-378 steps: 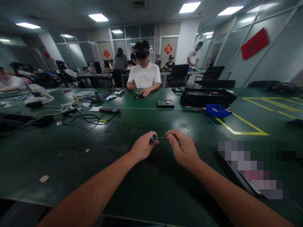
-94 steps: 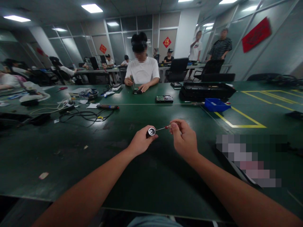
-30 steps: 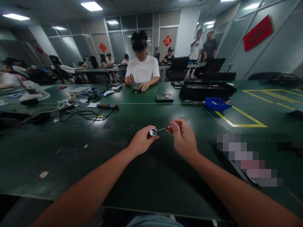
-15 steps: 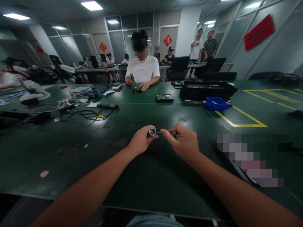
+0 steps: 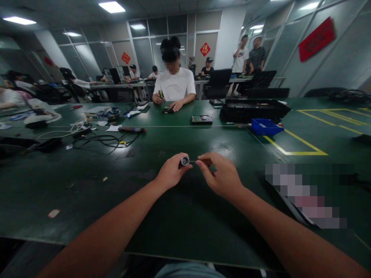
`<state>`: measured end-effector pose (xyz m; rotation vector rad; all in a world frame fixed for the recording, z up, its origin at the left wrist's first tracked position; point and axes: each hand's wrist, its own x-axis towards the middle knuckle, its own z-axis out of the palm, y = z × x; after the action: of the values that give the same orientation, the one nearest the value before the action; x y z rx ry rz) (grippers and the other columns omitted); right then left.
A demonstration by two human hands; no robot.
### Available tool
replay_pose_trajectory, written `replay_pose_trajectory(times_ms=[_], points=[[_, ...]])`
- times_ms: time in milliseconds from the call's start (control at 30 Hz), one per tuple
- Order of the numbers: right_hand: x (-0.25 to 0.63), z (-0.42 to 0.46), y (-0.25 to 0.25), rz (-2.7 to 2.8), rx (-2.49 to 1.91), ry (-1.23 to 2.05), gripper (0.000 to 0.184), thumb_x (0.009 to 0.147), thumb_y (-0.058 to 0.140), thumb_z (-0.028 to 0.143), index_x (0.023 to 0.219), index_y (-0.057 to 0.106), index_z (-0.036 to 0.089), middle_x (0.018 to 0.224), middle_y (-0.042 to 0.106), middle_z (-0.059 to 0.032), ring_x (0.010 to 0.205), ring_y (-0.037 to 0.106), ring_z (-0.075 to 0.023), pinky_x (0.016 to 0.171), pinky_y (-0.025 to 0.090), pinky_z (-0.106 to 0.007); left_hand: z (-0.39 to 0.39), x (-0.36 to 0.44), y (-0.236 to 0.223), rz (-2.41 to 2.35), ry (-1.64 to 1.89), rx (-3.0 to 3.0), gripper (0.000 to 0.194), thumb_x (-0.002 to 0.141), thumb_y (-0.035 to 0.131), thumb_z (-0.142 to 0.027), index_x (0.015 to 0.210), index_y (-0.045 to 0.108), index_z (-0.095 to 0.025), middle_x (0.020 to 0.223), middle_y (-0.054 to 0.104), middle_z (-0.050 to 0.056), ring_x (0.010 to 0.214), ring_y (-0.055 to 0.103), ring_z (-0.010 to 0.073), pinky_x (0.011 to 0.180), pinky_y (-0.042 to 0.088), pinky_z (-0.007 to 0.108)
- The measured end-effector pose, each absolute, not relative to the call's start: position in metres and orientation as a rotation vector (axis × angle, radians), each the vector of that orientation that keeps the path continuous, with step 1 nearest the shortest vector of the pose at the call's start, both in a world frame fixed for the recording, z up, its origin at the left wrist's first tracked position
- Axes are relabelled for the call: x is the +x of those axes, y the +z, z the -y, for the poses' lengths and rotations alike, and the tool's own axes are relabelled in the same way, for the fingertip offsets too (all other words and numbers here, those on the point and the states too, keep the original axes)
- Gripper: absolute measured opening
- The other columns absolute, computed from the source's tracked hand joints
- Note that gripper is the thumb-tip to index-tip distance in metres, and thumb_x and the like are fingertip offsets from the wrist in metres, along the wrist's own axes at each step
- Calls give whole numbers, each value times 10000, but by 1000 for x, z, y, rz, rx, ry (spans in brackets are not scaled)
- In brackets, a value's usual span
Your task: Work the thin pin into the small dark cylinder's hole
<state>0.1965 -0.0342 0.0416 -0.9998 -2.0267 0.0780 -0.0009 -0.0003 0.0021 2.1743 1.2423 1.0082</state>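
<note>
While the left grip [image 5: 170, 172] clasped a dark cylinder [image 5: 184, 161], the right grip [image 5: 222, 172] pinched a slim screwdriver [image 5: 193, 161], shaft right at the open end!

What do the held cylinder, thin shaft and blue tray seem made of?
Cylinder: apparently metal at its bright, silvery end; its dark side could be plastic or coated metal. Shaft: probably metal, being thin, straight and grey. Blue tray: likely moulded plastic, evenly coloured, smooth-looking.

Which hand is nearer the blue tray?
Right. The right hand, on the screwdriver, is nearer the camera than the blue tray and left of it; the left hand, around the cylinder, is farther left.
</note>
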Motion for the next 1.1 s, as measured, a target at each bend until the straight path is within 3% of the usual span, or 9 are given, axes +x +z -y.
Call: replay_pose_trajectory(times_ms=[133,267,533,933,1100], points=[[196,35,45,2056,-1025,124,104,927,511,220,959,607,198,871,683,-66,788,652,-199,717,502,-331,0,0,1,-1241,1005,2187,219,894,619,-398,1002,596,-209,926,619,15,840,564,181,749,420,295],[195,36,45,2002,-1113,165,192,906,522,220,1075,599,175,909,704,-69,802,672,-201,740,509,-334,0,2,-1,-1233,986,2187,200,877,645,-363,1001,605,-212,949,628,15,855,572,183,765,430,297],[194,34,46,1945,-1270,178,301,991,458,414,1051,646,186,741,704,-28,656,667,-188,606,443,-304,0,1,0,-1280,982,2179,205,877,651,-348,1029,597,-222,948,626,3,840,568,174,747,423,293],[193,33,43,2022,-1136,182,298,945,469,238,1224,539,158,929,722,-99,790,692,-210,718,506,-341,1,1,-1,-1277,982,2185,175,875,655,-326,1005,600,-222,942,628,2,837,571,175,742,423,295],[194,37,46,2028,-1179,170,328,934,484,224,1246,567,170,879,722,-65,783,689,-209,710,498,-335,0,0,-1,-1276,986,2185,177,870,660,-323,1002,600,-222,946,628,2,847,574,175,762,429,298]])
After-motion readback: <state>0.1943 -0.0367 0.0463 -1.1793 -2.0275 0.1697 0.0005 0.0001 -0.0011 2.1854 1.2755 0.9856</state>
